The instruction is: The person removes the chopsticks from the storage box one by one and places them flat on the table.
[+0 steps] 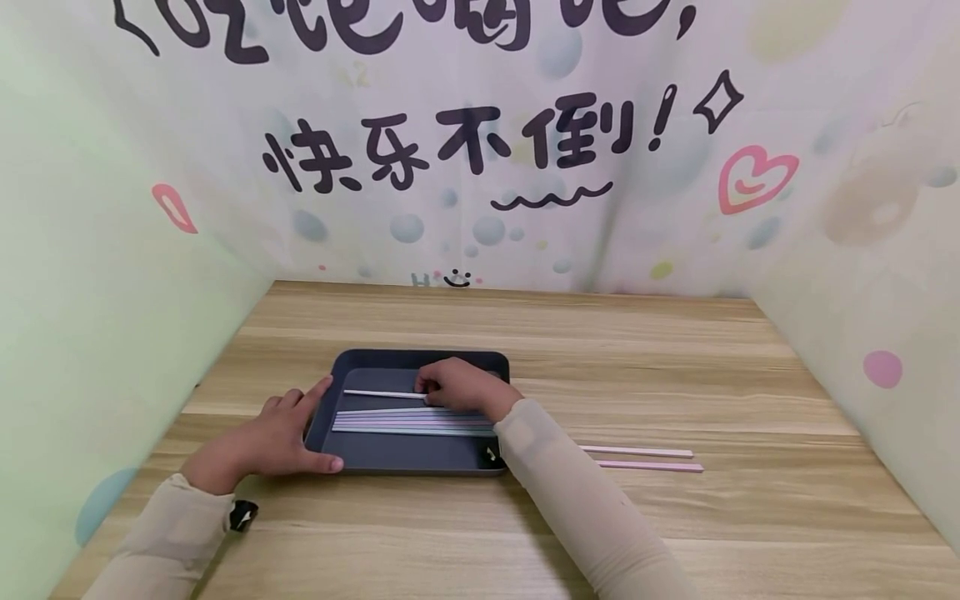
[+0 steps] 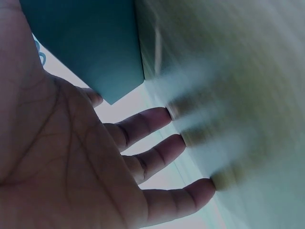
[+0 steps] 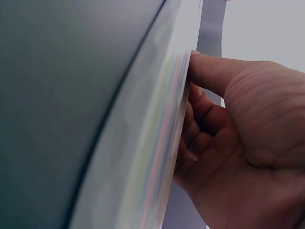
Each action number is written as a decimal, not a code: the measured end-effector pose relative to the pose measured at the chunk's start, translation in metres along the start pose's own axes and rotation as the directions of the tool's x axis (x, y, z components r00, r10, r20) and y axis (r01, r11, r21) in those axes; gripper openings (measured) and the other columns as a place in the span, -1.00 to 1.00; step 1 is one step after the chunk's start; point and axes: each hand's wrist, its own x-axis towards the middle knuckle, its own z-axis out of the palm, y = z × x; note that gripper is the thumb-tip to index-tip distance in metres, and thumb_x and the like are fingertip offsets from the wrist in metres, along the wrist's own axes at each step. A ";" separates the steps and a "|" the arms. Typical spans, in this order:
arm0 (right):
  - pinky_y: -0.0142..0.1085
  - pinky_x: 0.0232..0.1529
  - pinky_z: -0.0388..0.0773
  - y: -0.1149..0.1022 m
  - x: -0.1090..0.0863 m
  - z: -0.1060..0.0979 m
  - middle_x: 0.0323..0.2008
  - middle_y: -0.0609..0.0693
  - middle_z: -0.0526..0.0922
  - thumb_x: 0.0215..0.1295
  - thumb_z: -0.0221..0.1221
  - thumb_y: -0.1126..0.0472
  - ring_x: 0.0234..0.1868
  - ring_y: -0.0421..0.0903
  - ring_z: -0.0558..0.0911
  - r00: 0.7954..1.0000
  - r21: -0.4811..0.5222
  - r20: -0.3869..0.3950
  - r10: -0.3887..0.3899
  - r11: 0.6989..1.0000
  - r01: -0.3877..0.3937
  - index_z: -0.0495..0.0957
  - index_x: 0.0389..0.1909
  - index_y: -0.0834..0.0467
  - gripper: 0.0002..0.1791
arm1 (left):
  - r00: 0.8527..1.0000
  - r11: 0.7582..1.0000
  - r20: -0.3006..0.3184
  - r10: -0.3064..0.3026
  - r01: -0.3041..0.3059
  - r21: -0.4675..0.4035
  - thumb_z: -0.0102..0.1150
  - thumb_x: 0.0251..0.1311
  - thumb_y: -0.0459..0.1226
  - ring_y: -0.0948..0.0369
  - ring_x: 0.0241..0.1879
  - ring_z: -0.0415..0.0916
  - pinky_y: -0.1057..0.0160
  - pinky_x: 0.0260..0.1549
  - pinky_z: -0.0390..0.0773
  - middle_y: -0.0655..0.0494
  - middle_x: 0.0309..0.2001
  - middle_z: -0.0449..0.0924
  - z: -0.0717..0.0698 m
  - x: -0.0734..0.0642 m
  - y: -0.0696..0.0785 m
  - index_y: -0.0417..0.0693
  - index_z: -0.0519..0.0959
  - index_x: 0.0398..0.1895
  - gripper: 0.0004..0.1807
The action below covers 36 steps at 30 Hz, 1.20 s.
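A dark grey rectangular tray lies on the table with several pastel chopsticks side by side inside it. Behind that row, my right hand pinches a pale chopstick between thumb and curled fingers, low over the tray floor. In the right wrist view the thumb presses along the stick's edge. My left hand spreads across the tray's left end, thumb at the near corner and index finger along the left rim. Its other fingers reach down to the tabletop outside the tray.
Two pinkish chopsticks lie on the wooden table right of the tray, partly hidden by my right sleeve. A printed curtain stands behind the table, with pale walls at both sides.
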 end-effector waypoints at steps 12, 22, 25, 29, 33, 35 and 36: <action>-0.35 -0.31 0.43 -0.002 -0.003 -0.007 -0.38 -0.15 0.56 0.47 0.13 0.24 -0.42 -0.21 0.48 0.998 0.000 -0.022 -0.055 0.998 0.055 0.62 -0.19 0.04 -0.90 | 1.000 1.000 0.003 -0.006 0.006 0.000 0.44 -0.16 0.32 -0.34 0.11 0.22 -0.29 -0.07 0.43 -0.45 0.17 0.24 0.001 0.000 0.001 -0.23 -0.12 0.55 0.40; -0.35 -0.30 0.47 -0.008 -0.008 -0.017 -0.31 -0.18 0.59 0.47 0.13 0.24 -0.40 -0.21 0.51 0.997 0.013 -0.028 -0.076 0.997 0.076 0.63 -0.10 0.06 -0.87 | 1.000 1.000 0.007 -0.010 0.010 0.007 0.44 -0.15 0.32 -0.35 0.11 0.23 -0.29 -0.04 0.41 -0.44 0.17 0.25 0.000 0.000 0.002 -0.25 -0.11 0.55 0.39; -0.36 -0.27 0.47 -0.011 -0.008 -0.020 -0.29 -0.18 0.59 0.46 0.14 0.25 -0.37 -0.22 0.51 0.995 0.001 -0.029 -0.091 0.996 0.091 0.64 -0.09 0.07 -0.87 | 1.000 1.000 0.007 -0.008 0.008 0.005 0.43 -0.15 0.33 -0.35 0.11 0.23 -0.29 -0.05 0.42 -0.43 0.17 0.25 0.000 -0.001 0.003 -0.24 -0.11 0.55 0.40; -0.36 -0.24 0.47 -0.015 -0.011 -0.026 -0.26 -0.18 0.59 0.46 0.14 0.26 -0.33 -0.22 0.51 0.994 -0.009 -0.034 -0.102 0.995 0.102 0.64 -0.09 0.07 -0.87 | 1.000 1.000 0.003 0.003 -0.003 0.005 0.42 -0.14 0.33 -0.35 0.11 0.23 -0.29 -0.05 0.42 -0.43 0.16 0.25 -0.001 -0.001 0.003 -0.24 -0.11 0.55 0.39; -0.35 -0.23 0.47 -0.020 -0.014 -0.033 -0.24 -0.18 0.60 0.46 0.14 0.27 -0.31 -0.21 0.51 0.993 -0.023 -0.035 -0.109 0.994 0.108 0.64 -0.06 0.10 -0.85 | 1.000 1.000 -0.002 0.005 -0.005 -0.004 0.43 -0.14 0.32 -0.35 0.11 0.23 -0.30 -0.04 0.41 -0.43 0.15 0.26 -0.001 -0.002 0.003 -0.26 -0.10 0.54 0.39; -0.35 -0.22 0.47 -0.022 -0.016 -0.037 -0.24 -0.17 0.60 0.46 0.13 0.27 -0.30 -0.20 0.51 0.993 -0.035 -0.033 -0.115 0.993 0.114 0.64 -0.05 0.12 -0.84 | 1.000 1.000 -0.001 0.002 -0.002 -0.008 0.43 -0.14 0.32 -0.34 0.11 0.23 -0.29 -0.04 0.41 -0.43 0.16 0.26 -0.001 -0.002 0.004 -0.25 -0.10 0.55 0.38; -0.35 -0.21 0.46 -0.023 -0.016 -0.040 -0.25 -0.16 0.60 0.46 0.13 0.27 -0.30 -0.19 0.51 0.992 -0.040 -0.032 -0.120 0.992 0.119 0.64 -0.05 0.13 -0.84 | 1.000 1.000 -0.003 0.003 -0.003 -0.009 0.43 -0.14 0.31 -0.34 0.12 0.23 -0.29 -0.04 0.41 -0.43 0.16 0.26 -0.001 -0.002 0.004 -0.25 -0.10 0.54 0.38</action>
